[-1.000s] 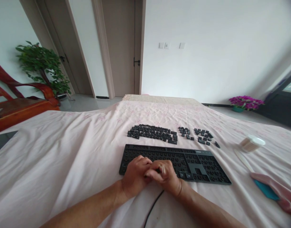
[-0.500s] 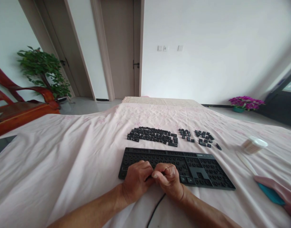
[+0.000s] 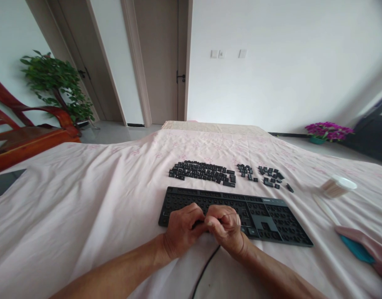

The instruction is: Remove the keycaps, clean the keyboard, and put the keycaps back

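A black keyboard (image 3: 259, 221) with its keycaps off lies flat on the pale pink cloth. At its near edge, left of the middle, my left hand (image 3: 184, 228) is closed, fingers curled over the frame. My right hand (image 3: 224, 227), a ring on one finger, is closed right beside it, and the fingertips of both nearly meet. What the two hands pinch is hidden by the fingers. Behind the keyboard lie the loose black keycaps (image 3: 203, 171), set out in rows, with smaller groups of keycaps (image 3: 270, 173) to the right.
A black cable (image 3: 206, 270) runs from beneath my hands toward me. At the right stand a clear tub of cotton swabs (image 3: 339, 187), a pale-handled brush (image 3: 328, 209) and a pink and teal cloth (image 3: 357, 247). A dark flat device (image 3: 6, 182) lies far left.
The view has tilted and shifted slightly, so the table's things sit a little higher. Both hands stay closed at the keyboard's near edge, with a small shift of the fingers.
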The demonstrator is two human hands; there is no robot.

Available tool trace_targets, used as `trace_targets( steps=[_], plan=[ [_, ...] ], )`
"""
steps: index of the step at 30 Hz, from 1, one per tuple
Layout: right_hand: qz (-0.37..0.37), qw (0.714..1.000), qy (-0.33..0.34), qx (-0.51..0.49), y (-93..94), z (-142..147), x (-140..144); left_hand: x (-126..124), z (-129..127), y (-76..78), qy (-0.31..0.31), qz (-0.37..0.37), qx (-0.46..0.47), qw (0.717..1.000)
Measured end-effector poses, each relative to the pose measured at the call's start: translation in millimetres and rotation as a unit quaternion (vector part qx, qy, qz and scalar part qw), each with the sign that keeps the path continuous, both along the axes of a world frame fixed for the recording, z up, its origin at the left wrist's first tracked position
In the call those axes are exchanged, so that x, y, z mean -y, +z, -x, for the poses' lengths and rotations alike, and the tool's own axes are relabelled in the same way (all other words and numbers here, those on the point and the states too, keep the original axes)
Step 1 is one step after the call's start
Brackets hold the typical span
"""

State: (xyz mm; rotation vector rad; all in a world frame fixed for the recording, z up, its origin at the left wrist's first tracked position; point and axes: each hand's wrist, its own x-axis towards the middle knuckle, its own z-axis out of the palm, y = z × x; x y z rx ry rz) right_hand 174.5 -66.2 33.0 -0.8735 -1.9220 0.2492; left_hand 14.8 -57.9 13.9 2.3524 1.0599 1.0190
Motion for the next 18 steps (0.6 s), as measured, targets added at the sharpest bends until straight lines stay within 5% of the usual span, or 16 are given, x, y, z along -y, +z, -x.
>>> trace_targets(
  steps=[6,12,18],
  plan=[
    [0.048,0.996,0.016,-0.077,-0.4,-0.4,-1.2,-7.6,2.7,-1.5,-0.011,0.071,0.053,0.996],
    [-0.01,0.998,-0.026,0.056,20.1,-8.9,-6.5,-20.2,4.2,-1.3,0.056,0.226,0.188,0.954],
    [-0.004,0.982,-0.076,0.174,40.6,-15.4,-18.6,-21.7,3.9,3.4,0.094,0.218,0.211,0.948]
  ],
)
